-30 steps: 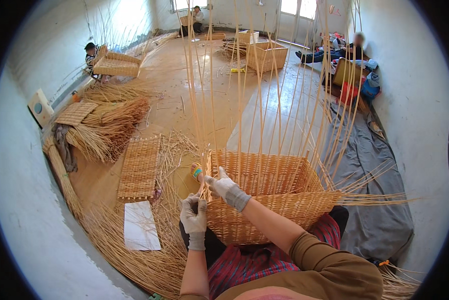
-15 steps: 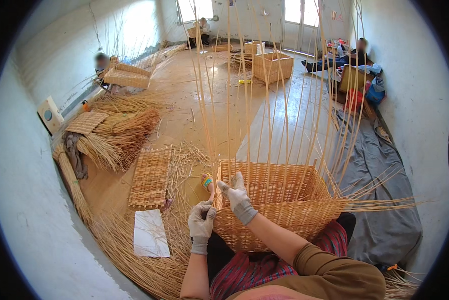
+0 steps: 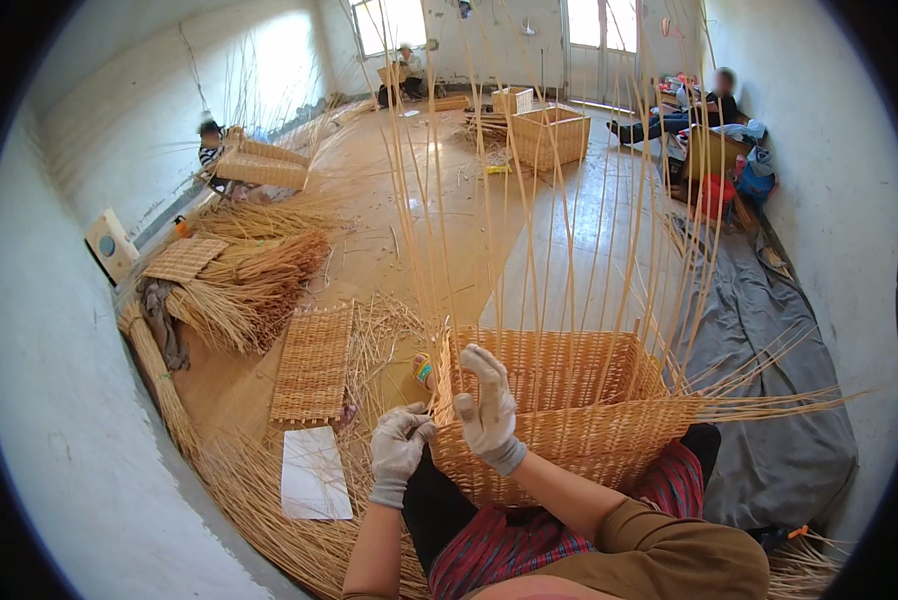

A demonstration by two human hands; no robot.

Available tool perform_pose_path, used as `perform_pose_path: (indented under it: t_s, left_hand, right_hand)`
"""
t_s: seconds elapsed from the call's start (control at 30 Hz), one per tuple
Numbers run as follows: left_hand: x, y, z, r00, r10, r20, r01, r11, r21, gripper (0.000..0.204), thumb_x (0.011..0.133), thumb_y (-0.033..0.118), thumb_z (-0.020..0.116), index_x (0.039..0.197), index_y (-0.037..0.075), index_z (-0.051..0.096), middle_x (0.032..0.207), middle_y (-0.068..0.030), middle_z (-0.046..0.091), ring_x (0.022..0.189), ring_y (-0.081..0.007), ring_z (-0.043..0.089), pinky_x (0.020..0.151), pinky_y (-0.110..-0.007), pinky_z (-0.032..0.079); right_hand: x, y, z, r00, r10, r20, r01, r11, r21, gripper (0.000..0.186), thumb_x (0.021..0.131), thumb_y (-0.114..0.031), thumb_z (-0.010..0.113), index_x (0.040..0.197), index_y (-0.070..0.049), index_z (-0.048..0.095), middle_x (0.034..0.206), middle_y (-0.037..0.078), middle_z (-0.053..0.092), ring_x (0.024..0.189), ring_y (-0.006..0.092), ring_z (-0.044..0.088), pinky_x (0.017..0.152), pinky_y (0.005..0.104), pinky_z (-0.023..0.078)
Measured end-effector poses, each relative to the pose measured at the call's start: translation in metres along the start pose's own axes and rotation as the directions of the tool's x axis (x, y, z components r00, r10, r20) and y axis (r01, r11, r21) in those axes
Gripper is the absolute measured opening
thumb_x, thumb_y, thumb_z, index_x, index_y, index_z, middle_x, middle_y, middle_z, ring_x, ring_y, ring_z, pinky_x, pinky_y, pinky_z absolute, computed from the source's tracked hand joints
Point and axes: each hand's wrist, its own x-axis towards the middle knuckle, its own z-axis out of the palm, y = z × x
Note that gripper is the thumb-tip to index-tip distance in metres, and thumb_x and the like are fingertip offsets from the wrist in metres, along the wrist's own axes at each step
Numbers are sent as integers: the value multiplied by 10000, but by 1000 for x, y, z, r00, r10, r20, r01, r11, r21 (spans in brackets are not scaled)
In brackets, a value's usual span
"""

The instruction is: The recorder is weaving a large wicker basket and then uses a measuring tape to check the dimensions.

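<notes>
A woven wicker basket [image 3: 559, 440] rests on my lap, with tall upright willow rods [image 3: 534, 270] rising from its walls and more rods [image 3: 769, 405] sticking out at its right end. My left hand [image 3: 399, 440], in a pale work glove, is closed at the basket's near left corner; whatever its fingertips pinch is too small to make out. Just to its right, my gloved right hand [image 3: 489, 405] is raised above the near rim, fingers stretched upward and thumb apart. Nothing shows in that palm. The rods nearest to it stand right behind the fingers.
On the floor to the left lie a woven panel [image 3: 312, 362], a white sheet [image 3: 315, 473] and bundles of rods [image 3: 259, 260]. Grey cloth [image 3: 759, 400] covers the right side. Finished-looking baskets [image 3: 549, 137] stand farther back. Several people sit along the walls, one with a basket [image 3: 259, 165].
My right hand has lifted from the basket's left rim and straightened its fingers. My left hand stays closed at the corner. The view has shifted slightly.
</notes>
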Motion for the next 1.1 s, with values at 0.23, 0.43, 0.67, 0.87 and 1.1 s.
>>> perform_pose_path:
  t_s: [0.23, 0.43, 0.67, 0.87, 1.1]
  left_hand:
    - [7, -1, 1, 987, 141, -76, -131, 984, 123, 133, 751, 147, 823, 851, 71, 779, 951, -91, 754, 1026, -251, 664, 955, -386, 478]
    - [-23, 20, 14, 941, 323, -99, -243, 849, 469, 285, 773, 189, 786, 1044, 112, 747, 1048, -63, 737, 1065, -236, 652, 900, -385, 474]
    - [-40, 14, 65, 937, 320, 141, -343, 757, 556, 681, 884, 302, 735, 1510, 322, 467, 1469, -238, 456, 1094, -420, 632, 923, -486, 536]
    - [-45, 22, 82, 965, 259, 45, -229, 745, 626, 631, 915, 307, 684, 1504, 362, 464, 1428, -191, 490, 937, -366, 681, 778, -470, 567]
    - [-39, 64, 99, 923, 358, 141, -362, 683, 635, 649, 868, 160, 630, 1489, 292, 494, 1433, -207, 499, 1005, -313, 640, 878, -438, 494]
  right_hand:
    - [-69, 40, -47, 827, 365, 427, -559, 615, 556, 290, 1084, -178, 461, 1233, -22, 657, 1054, 95, 718, 767, 151, 615, 784, 298, 532]
    - [-75, 46, -73, 727, 542, 421, -671, 433, 601, 332, 1085, -274, 477, 1169, -12, 664, 890, 63, 691, 618, 75, 535, 717, 294, 573]
    - [-29, 38, -90, 729, 640, 243, -681, 714, 161, 249, 1051, -190, 554, 1236, -54, 648, 1034, 105, 717, 818, 184, 724, 671, 343, 583]
    - [48, 23, -49, 855, 435, 282, -269, 837, -476, 658, 956, -26, 611, 1557, -159, 377, 1158, 206, 698, 782, 203, 720, 646, 333, 560]
    - [-73, 68, -192, 854, 262, 449, -325, 943, 68, 506, 917, 15, 534, 1399, -124, 595, 1313, 132, 669, 963, 217, 740, 787, 320, 597]
